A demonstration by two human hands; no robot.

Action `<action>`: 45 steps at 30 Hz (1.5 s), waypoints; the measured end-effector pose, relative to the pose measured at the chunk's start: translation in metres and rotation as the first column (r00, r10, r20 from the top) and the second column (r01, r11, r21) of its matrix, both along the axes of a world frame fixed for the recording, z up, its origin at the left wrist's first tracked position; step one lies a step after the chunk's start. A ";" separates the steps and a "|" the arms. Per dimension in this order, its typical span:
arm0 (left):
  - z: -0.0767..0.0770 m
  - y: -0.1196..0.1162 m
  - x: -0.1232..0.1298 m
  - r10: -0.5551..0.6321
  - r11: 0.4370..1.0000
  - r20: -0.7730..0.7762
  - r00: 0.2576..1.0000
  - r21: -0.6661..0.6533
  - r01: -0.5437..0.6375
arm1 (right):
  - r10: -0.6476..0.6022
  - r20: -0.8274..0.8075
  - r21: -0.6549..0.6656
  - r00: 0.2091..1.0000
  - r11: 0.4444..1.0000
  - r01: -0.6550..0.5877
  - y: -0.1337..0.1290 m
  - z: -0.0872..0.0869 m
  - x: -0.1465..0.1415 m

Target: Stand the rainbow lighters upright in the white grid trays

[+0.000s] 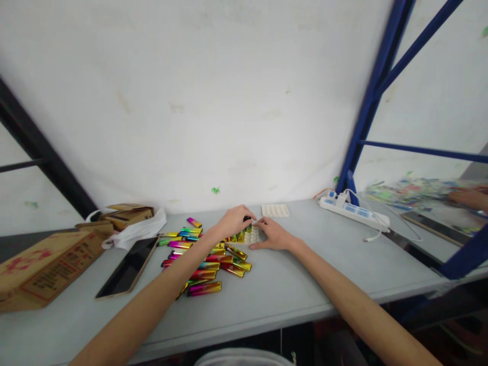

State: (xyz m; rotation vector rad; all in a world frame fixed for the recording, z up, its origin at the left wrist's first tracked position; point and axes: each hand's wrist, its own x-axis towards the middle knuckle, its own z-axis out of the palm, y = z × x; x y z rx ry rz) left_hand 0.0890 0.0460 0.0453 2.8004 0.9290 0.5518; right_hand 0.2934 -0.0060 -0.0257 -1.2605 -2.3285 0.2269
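My left hand (234,222) is closed in a pinch on a lighter, whose dark top (247,218) shows at the fingertips. It is over a small white tray (251,237) with rows of holes. Shiny gold-coloured lighters (240,237) stand upright in the tray's left part, partly hidden by the hand. My right hand (275,235) grips the tray's right side, thumb at the near corner and fingers at the far one. Around and under my left forearm lies a loose pile of metallic lighters (204,288) in gold, red, pink, green and blue.
Behind the hands lies another white holed tray (275,210). At left are a tablet (127,267), a white plastic bag (139,230) and cardboard boxes (53,259). A power strip (354,212) with cables sits right, near a blue post (366,112). Another person's hand (468,198) is far right.
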 end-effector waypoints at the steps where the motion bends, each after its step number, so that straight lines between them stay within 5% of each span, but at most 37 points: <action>1: 0.000 -0.001 0.002 0.004 1.000 0.010 1.000 -0.011 -0.004 | 0.003 0.000 0.003 1.000 1.000 -0.003 0.000 0.000 0.000; 5: 0.013 -0.004 -0.001 0.026 0.999 0.212 0.977 0.016 -0.030 | -0.004 0.003 0.007 1.000 1.000 0.004 0.000 -0.002 0.001; 8: 0.026 0.006 -0.027 0.265 0.951 0.290 0.920 0.080 -0.299 | -0.009 -0.005 0.007 1.000 1.000 0.009 0.000 -0.003 0.001; 12: 0.025 0.037 -0.085 0.753 0.654 0.022 0.657 0.082 -0.752 | -0.003 -0.006 0.000 1.000 1.000 0.003 -0.001 -0.002 0.001; 14: 0.016 0.051 -0.111 0.812 0.579 -0.125 0.570 0.043 -0.814 | -0.001 -0.006 -0.003 1.000 1.000 0.001 -0.001 -0.002 0.001; 20: -0.007 0.070 -0.138 0.828 0.536 -0.141 0.543 -0.088 -0.840 | -0.013 -0.006 -0.006 1.000 1.000 0.013 -0.001 -0.003 0.001; 28: -0.008 0.074 -0.117 0.744 0.668 0.304 0.595 -0.338 -0.663 | -0.013 -0.003 -0.006 1.000 1.000 0.013 -0.004 -0.002 0.003; 35: -0.005 0.015 -0.093 0.565 0.812 0.619 0.545 -0.537 -0.230 | -0.006 -0.016 -0.003 1.000 1.000 0.006 -0.004 -0.003 0.003; 37: -0.002 -0.007 -0.088 0.517 0.783 0.694 0.502 -0.619 0.050 | -0.005 -0.018 -0.001 1.000 1.000 0.005 -0.004 -0.002 0.003; 39: 0.000 -0.024 -0.084 0.509 0.729 0.702 0.499 -0.659 0.184 | -0.008 -0.020 0.003 1.000 1.000 0.008 -0.004 -0.002 0.003; 45: -0.003 -0.045 -0.074 0.606 0.601 0.603 0.519 -0.775 0.198 | -0.011 -0.016 0.001 1.000 1.000 0.011 -0.005 0.000 0.002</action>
